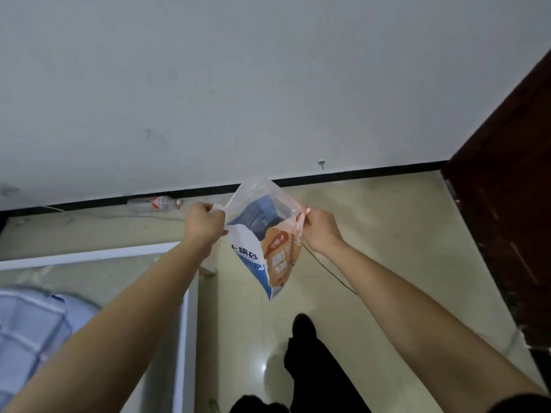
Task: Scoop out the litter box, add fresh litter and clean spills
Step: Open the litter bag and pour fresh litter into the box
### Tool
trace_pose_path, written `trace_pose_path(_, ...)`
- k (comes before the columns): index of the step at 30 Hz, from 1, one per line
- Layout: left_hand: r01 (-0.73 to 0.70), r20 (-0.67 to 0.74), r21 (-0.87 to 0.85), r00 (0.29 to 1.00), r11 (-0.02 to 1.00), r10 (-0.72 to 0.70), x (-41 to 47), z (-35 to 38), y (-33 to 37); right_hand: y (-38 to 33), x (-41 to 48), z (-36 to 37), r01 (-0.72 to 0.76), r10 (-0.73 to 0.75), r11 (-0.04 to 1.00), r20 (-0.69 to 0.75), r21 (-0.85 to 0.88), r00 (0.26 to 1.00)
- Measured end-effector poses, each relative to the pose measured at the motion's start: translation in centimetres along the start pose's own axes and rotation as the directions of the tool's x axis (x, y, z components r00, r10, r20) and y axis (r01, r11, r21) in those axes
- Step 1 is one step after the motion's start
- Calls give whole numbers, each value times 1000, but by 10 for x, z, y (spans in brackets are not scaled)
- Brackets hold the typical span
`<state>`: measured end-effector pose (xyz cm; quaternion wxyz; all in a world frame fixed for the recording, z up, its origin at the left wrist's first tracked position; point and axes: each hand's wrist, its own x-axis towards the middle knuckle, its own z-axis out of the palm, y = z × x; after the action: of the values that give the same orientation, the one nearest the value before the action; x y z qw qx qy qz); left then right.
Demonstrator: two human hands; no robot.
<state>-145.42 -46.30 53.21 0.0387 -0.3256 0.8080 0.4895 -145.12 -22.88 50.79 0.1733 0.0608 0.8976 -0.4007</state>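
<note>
Two bare hands held a litter bag (256,248) in the air above a pale tiled floor (372,234), near a white wall (268,84). The left hand (205,223) gripped one side of the bag's open top and the right hand (320,231) pinched the other, with the mouth spread between them. Its contents could not be made out, and folds hid part of the print. The bag hung with its long axis nearly upright, mouth up, bottom corner pointing at the floor. A blurred plastic bottle (158,203) lay by the skirting. A blue quilted cloth (29,329) was cut off at the lower left.
</note>
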Motion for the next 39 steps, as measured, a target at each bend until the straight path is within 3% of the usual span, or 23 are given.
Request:
trace_pose_path(5, 77, -63, -1, 995, 997, -77, 99, -26, 15, -60, 100, 25, -51, 53, 998, 57, -47, 997)
trace_pose_path(9, 113, -83, -56, 990, 992, -117, 202, -25, 12, -86, 181, 75, 1, 11, 994, 107, -108, 994)
trace_pose_path(17, 191, 61, 124, 978, 974, -200, 399, 38, -61, -57, 375, 209, -199, 223, 950, 76, -241, 972)
trace_pose_path(22, -125, 279, 400, 960, 908, 9, 523, 65, -78, -51, 447, 279, -217, 247, 956, 137, -199, 959)
trace_pose_path(25, -320, 388, 423, 909, 848, 149, 587, 84, -67, -48, 480, 304, -208, 232, 964, 146, -165, 962)
trace_pose_path(29, -381, 334, 367, 905, 849, 262, 653, 104, -64, -45, 524, 342, -166, 195, 968, 149, -187, 970)
trace_pose_path(31, -408, 405, 434, 885, 804, 230, 674, 114, -85, -36, 547, 365, -178, 214, 963, 174, -204, 961)
trace_pose_path(35, -495, 638, 603, 770, 626, -5, 689, 127, -153, 1, 575, 397, -262, 305, 927, 133, -269, 943)
trace_pose_path(39, -522, 657, 571, 753, 633, 28, 693, 142, -191, 27, 582, 413, -267, 298, 933, 100, -241, 949)
